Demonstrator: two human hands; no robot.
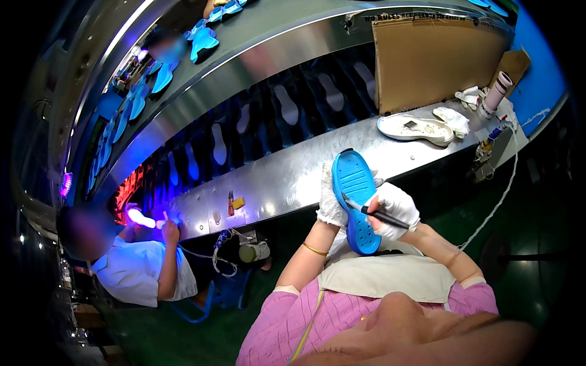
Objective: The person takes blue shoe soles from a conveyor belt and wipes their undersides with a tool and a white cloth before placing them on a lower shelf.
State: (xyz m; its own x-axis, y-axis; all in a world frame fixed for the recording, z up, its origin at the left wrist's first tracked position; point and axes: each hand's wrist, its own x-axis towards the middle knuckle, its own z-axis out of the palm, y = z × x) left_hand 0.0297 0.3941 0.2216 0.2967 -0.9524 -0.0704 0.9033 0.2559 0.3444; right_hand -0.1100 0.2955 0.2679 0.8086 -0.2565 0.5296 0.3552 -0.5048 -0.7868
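Observation:
A bright blue shoe sole (355, 171), ridged in its far half and dotted with small holes in its near half, is held tilted in front of my chest. My left hand (330, 198), in a whitish knit glove, grips it from behind and along its left edge; some of those fingers are hidden by the sole. In my right hand (397, 208), partly gloved in white with bare fingertips, is a slim black-handled brush (388, 219). Its thin tip meets the sole near the left edge, around mid-length.
A metal ledge (274, 177) runs beyond my hands, beside a conveyor carrying dark shoe parts. On it lie a white sole (416, 129), a crumpled cloth (452, 120) and a yellow sponge (238, 202). Cardboard (439, 64) stands behind. A co-worker (143, 268) sits at left.

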